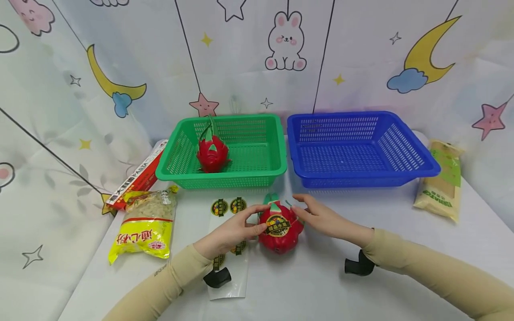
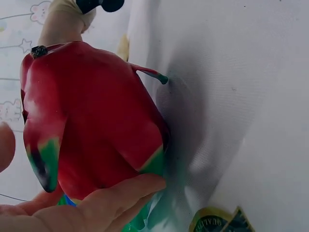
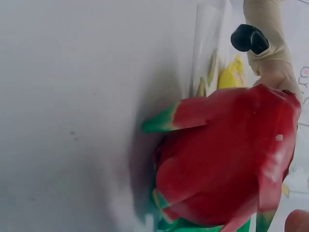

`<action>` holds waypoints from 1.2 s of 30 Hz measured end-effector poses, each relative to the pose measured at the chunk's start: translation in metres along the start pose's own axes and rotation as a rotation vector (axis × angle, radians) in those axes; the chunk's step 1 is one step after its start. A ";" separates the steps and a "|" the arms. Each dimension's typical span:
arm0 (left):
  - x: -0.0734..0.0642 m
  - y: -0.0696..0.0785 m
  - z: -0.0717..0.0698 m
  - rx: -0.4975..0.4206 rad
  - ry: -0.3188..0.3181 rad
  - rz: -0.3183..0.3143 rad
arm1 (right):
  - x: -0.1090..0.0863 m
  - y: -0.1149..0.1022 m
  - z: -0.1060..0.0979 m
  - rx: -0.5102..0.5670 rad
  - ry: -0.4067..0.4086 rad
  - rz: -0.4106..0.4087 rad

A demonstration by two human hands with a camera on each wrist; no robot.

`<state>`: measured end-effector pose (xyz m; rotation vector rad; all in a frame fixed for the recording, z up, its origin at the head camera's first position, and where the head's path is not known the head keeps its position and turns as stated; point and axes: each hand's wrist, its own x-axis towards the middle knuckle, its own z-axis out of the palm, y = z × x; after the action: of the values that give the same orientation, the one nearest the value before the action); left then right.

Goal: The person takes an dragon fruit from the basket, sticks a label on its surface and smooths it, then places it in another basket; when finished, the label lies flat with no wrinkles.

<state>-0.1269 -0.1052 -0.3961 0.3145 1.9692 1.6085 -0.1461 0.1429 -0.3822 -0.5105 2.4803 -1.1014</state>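
A red dragon fruit [image 1: 283, 240] with green-tipped scales lies on the white table. On its upper face is a round black and gold sticker [image 1: 278, 226]. My left hand [image 1: 237, 229] holds the fruit from its left side, fingers by the green leafy end and thumb at the sticker's edge. The left wrist view shows those fingers [image 2: 116, 198] against the red skin. At the fruit's upper right, my right hand [image 1: 321, 217] rests lightly with relaxed fingers. Beside the left forearm, a sheet of the same stickers [image 1: 229, 285] lies partly hidden under the hand.
Behind stand a green basket [image 1: 225, 182] with another dragon fruit [image 1: 213, 154] in it, and a blue basket [image 1: 365, 182]. On the left lie a yellow bag of pasta [image 1: 146, 227] and a red pasta box [image 1: 138, 178]. A beige packet [image 1: 441, 183] lies at the right.
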 end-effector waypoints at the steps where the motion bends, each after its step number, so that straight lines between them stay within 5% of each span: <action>1: -0.001 0.001 0.000 0.012 0.003 -0.001 | -0.002 0.000 -0.001 0.003 -0.001 0.013; 9: -0.001 0.003 0.005 0.009 0.030 0.036 | -0.012 -0.009 0.005 0.109 -0.103 0.160; 17: -0.002 0.005 0.013 -0.020 0.024 0.054 | -0.013 -0.024 0.009 0.339 -0.076 0.300; 21: -0.002 0.003 0.021 0.028 0.079 0.101 | -0.012 -0.027 0.011 0.376 -0.049 0.310; 28: -0.002 0.001 0.036 0.124 0.199 0.180 | -0.011 -0.027 0.014 0.326 -0.026 0.265; 36: -0.003 0.000 0.052 0.318 0.305 0.242 | -0.010 -0.027 0.021 0.107 0.058 0.284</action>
<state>-0.0950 -0.0643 -0.4009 0.4693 2.5111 1.5561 -0.1232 0.1174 -0.3732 -0.0921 2.4312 -1.1372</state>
